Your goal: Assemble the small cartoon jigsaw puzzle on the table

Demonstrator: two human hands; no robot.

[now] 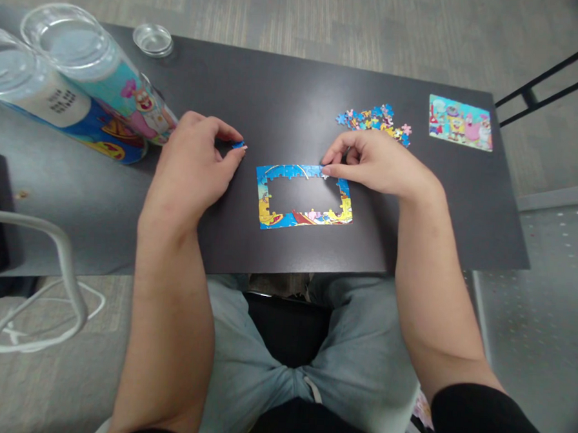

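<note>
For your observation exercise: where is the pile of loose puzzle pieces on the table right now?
The loose puzzle pieces lie toward the far right of the table, just beyond the right hand and left of the reference picture.

The puzzle frame (303, 198) lies flat on the dark table (285, 100), near its front edge. It is a rectangle of joined pieces with an empty middle, where the table shows through. The top edge is blue with a thin yellow arc; the bottom edge has yellow, red and blue colours. The right hand (369, 162) touches the frame at its top right part with the fingertips. The left hand (195, 163) rests on the table just to the left of the frame and pinches a small blue piece (238, 145) between thumb and forefinger, slightly above the frame's top left corner.
</note>
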